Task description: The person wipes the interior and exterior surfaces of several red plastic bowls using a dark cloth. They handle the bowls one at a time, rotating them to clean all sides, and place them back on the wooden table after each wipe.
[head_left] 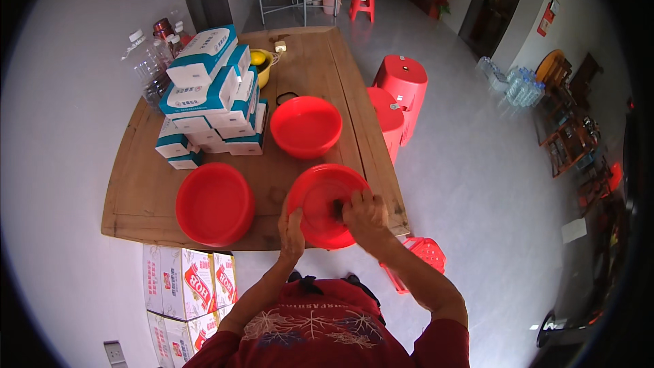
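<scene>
A red plastic basin (pixel 315 194) sits at the near right edge of the wooden table. My left hand (pixel 291 232) grips its left rim, thumb toward the inside. Over the right part of the same basin, my right hand (pixel 366 215) is closed round a small dark thing (pixel 338 210), held against the inner wall; its kind does not show clearly. Just behind stands a second red basin (pixel 306 127). To the left, near the front edge, a third red basin (pixel 215 204) rests on the table. No contents can be made out in these two.
Blue-and-white boxes (pixel 204 95) are stacked at the table's left, beside plastic bottles (pixel 144 61) and a yellow bowl (pixel 264 68). Red stools (pixel 402 82) stand along the right side. Another red stool (pixel 426 255) is near my right elbow. Cartons (pixel 184 286) are piled below, left.
</scene>
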{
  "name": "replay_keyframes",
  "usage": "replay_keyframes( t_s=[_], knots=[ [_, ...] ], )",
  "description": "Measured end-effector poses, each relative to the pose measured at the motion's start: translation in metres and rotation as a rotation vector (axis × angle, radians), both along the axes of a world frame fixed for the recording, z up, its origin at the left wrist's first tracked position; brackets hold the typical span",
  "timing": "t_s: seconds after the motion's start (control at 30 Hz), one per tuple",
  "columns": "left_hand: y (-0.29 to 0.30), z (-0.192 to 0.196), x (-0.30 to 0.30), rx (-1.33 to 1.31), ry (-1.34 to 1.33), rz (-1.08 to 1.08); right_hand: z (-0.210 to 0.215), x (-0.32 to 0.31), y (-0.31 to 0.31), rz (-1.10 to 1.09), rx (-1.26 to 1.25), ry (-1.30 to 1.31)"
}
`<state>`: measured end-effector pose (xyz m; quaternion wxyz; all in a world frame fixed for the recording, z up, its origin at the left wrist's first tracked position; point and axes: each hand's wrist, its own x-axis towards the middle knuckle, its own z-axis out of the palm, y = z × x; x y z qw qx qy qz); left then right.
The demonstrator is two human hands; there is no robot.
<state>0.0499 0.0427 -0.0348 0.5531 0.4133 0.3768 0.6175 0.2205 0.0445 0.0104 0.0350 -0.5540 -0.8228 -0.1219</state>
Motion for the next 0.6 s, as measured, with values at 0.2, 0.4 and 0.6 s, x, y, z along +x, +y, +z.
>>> replay_keyframes(
  t_s=[0.2,0.4,0.6],
  knots=[
    [-0.002,-0.013,-0.004,0.004,0.050,0.015,-0.010,-0.031,-0.015,0.087,-0.478,0.655],
    [0.008,-0.024,-0.009,-0.019,0.090,-0.025,-0.006,-0.034,0.024,-0.335,-0.061,0.890],
    [0.013,-0.021,-0.007,-0.056,0.038,-0.034,-0.039,-0.064,0.037,-0.061,0.069,0.708]
  ],
)
